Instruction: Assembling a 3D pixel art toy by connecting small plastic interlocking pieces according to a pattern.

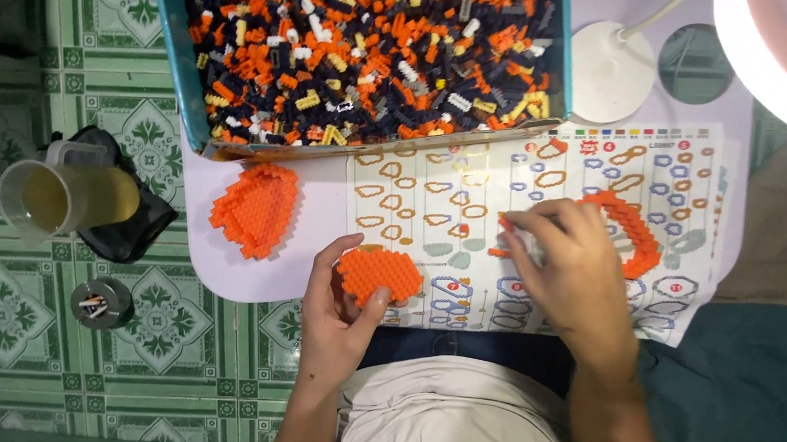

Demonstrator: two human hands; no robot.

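Note:
My left hand (338, 312) grips a flat orange brick-built piece (380, 274) at the near edge of the small white table (249, 270). My right hand (570, 263) rests on the printed instruction sheet (433, 196), its fingertips pinched on a tiny orange brick (506, 224). A curved orange brick outline (633, 229) lies on the sheet just beyond my right hand, partly hidden by it. Another orange built slab (257, 207) lies on the table to the left of the sheet.
A blue tray (174, 54) full of several loose orange, black, white and yellow bricks sits at the table's far side. A white desk lamp (611, 72) stands at the right. On the green tiled floor are a plastic jug (63, 197) and a small round tin (99, 303).

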